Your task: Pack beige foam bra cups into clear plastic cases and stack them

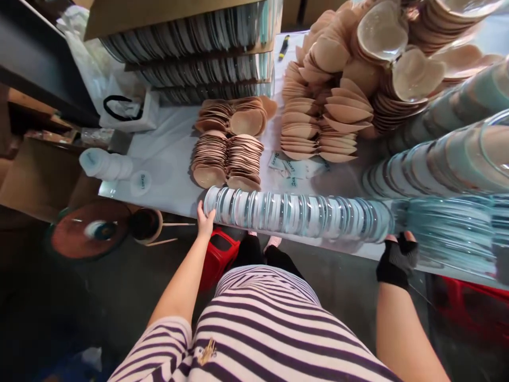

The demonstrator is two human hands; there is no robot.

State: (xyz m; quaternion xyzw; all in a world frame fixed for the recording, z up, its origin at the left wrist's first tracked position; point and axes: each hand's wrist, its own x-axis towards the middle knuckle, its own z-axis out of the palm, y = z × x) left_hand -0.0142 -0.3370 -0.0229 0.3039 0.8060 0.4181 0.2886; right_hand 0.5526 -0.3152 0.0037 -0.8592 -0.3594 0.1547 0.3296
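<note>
A long row of nested clear plastic cases (296, 215) lies on its side along the front edge of the table, with pale inserts showing inside. My bare left hand (205, 220) grips the row's left end, thumb on the near side. At the other end my right hand (397, 259), in a black fingerless glove, has its fingertips against the row's near side; part of its grip is hidden. Just right of that hand lies a stack of empty-looking clear plastic shells (453, 233). Behind the row stand beige moulded bra cups (228, 159) in nested stacks.
Larger piles of beige cups (326, 111) and more rows of cases (441, 154) fill the right. Cartons of packed cases (191, 40) stand behind. White round pads (105, 164), printed packets (292, 167) and a cutter knife (283, 48) lie about. A red stool (218, 252) is below.
</note>
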